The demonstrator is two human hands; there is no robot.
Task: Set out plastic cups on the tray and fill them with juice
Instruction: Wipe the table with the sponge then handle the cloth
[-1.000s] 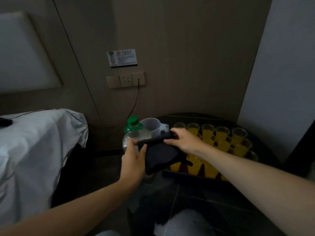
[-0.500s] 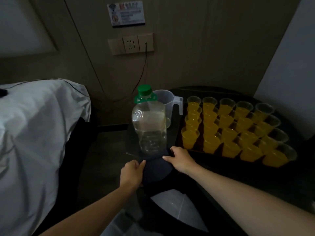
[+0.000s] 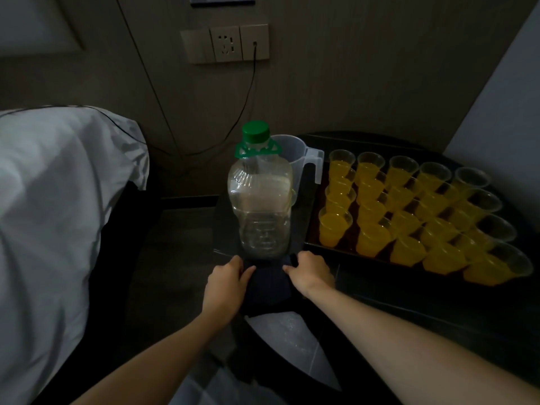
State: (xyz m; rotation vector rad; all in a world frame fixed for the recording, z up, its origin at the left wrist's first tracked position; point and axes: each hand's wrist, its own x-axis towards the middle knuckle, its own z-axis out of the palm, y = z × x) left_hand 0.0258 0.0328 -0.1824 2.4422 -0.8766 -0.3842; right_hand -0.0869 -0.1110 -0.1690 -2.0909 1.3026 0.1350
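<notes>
Dark glossy table (image 3: 380,302) beside bed: black rectangular tray (image 3: 336,250) toward right edge, packed with clear plastic cups (image 3: 334,226) of yellow juice; near edge, left hand (image 3: 225,283) and right hand (image 3: 311,273) both gripping dark cloth (image 3: 267,285) below clear green-capped plastic bottle (image 3: 263,206).

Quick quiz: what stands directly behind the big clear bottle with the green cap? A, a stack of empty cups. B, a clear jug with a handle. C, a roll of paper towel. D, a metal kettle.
B: a clear jug with a handle stands just behind the green-capped bottle, to the left of the tray of filled cups.
</notes>
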